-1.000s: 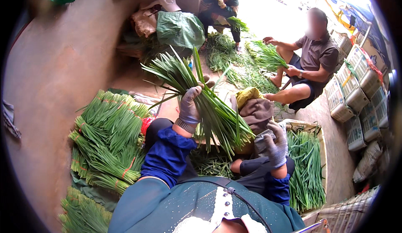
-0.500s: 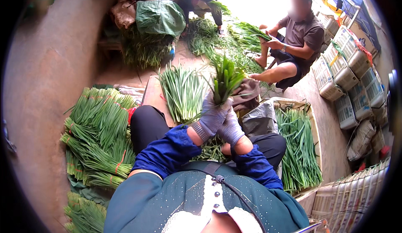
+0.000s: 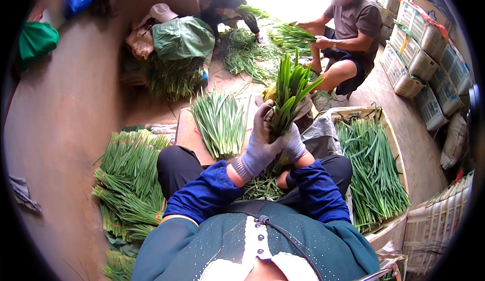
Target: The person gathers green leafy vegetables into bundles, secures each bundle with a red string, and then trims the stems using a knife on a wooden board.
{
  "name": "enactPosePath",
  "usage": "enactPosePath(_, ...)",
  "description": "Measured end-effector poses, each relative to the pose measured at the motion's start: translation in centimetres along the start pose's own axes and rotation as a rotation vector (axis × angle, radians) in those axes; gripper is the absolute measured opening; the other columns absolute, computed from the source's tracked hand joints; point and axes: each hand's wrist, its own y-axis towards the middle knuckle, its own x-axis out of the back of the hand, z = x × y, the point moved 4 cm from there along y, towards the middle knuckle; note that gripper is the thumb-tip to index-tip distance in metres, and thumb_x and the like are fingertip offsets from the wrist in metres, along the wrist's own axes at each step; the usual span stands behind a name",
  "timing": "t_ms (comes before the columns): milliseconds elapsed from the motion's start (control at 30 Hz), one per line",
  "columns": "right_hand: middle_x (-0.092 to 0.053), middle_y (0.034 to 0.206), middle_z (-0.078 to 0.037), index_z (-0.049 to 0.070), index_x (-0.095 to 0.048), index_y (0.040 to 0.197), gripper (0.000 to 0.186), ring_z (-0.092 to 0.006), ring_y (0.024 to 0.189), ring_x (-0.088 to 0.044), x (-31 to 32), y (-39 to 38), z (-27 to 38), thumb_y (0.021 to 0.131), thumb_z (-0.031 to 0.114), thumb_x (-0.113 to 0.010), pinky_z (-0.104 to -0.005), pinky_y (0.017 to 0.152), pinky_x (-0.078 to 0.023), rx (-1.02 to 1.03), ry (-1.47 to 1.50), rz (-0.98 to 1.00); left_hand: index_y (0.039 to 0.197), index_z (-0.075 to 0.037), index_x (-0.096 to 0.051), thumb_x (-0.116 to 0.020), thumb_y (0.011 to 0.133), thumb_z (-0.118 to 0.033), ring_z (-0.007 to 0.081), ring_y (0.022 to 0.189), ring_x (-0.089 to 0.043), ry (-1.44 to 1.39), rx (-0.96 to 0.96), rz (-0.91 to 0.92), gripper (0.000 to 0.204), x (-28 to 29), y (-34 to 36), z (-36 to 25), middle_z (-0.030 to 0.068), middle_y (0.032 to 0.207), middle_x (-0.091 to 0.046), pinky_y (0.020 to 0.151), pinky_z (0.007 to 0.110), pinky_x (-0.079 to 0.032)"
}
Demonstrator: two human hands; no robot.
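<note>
Between my gloved hands stands a bunch of garlic chives (image 3: pixel 291 86), its broad green leaf tips pointing up and away from me. My left hand (image 3: pixel 260 142) cups the bunch from the left, fingers along its side and thumb across the near side. On the right, my right hand (image 3: pixel 294 144) closes round the lower part, its fingers partly hidden. Beyond my left hand, a pile of loose chives (image 3: pixel 220 124) lies fanned out on a board (image 3: pixel 185 132), pale stems toward me.
Tied bundles of chives (image 3: pixel 131 180) are stacked at my left. A crate (image 3: pixel 396 147) filled with chives (image 3: pixel 369 170) stands at my right. Ahead, a person (image 3: pixel 353 33) sits handling chives, another person (image 3: pixel 222 3) sits farther back. Plastic crates (image 3: pixel 419 43) are stacked far right.
The bunch has moved slightly right and tilted, more of its leaves showing. My left hand's fingers have shifted up along its side. The view has shifted a little.
</note>
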Motion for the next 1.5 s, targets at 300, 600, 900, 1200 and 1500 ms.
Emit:
enactPosePath(300,-0.071,0.091,-0.002,-0.002,-0.062,0.118,0.043,-0.0124,0.085,-0.066,1.4,-0.2,-0.6,0.078,0.005,-0.074,-0.0292,0.080,-0.053,-0.194,0.035,0.053,0.154,0.001,-0.018,-0.086,0.074,-0.030,0.0344,0.147,-0.024,0.900,0.184,0.160,0.110,5.4,-1.6,4.3,0.0242,0.156,-0.026,0.120,0.042,-0.019)
enactPosePath(600,-0.068,0.102,-0.009,0.006,-0.064,0.114,0.039,-0.0184,0.096,-0.064,-1.7,2.5,0.5,0.075,0.007,-0.071,-0.0345,0.087,-0.052,0.029,-0.346,0.467,0.148,-0.002,-0.033,-0.076,0.071,-0.013,0.0179,0.111,-0.057,0.457,0.244,0.494,0.089,5.8,4.9,1.8,0.0092,0.124,-0.060,0.098,0.033,-0.048)
enactPosePath(900,-0.059,0.131,-0.017,0.006,-0.036,0.150,0.085,-0.0237,0.114,-0.059,1.1,3.3,-2.6,0.081,0.026,-0.079,-0.0348,0.100,-0.047,-0.270,-0.431,0.503,0.106,-0.005,-0.062,-0.068,0.090,-0.012,0.0292,0.102,-0.067,-0.052,0.331,-0.102,0.018,12.5,2.5,2.7,0.0128,0.100,-0.070,0.098,0.046,-0.051)
enactPosePath(1200,-0.058,0.118,-0.008,0.011,-0.049,0.135,0.053,-0.0250,0.099,-0.061,8.9,3.6,-12.1,0.096,0.047,-0.057,-0.0433,0.079,-0.057,-0.486,0.322,0.051,0.107,-0.014,-0.065,-0.063,0.095,-0.016,0.0180,0.099,-0.064,-0.483,0.061,-0.450,0.012,24.8,3.8,1.4,0.0022,0.098,-0.068,0.105,0.051,-0.043)
enactPosePath(1500,-0.050,0.140,-0.015,0.004,-0.030,0.151,0.081,-0.0298,0.130,-0.050,3.2,4.3,-2.5,0.086,0.023,-0.074,-0.0450,0.111,-0.040,-0.265,0.770,-0.040,0.102,-0.013,-0.060,-0.066,0.092,-0.027,0.0242,0.102,-0.063,-0.318,0.239,-0.649,0.017,25.4,1.6,5.5,0.0068,0.105,-0.066,0.095,0.045,-0.051)
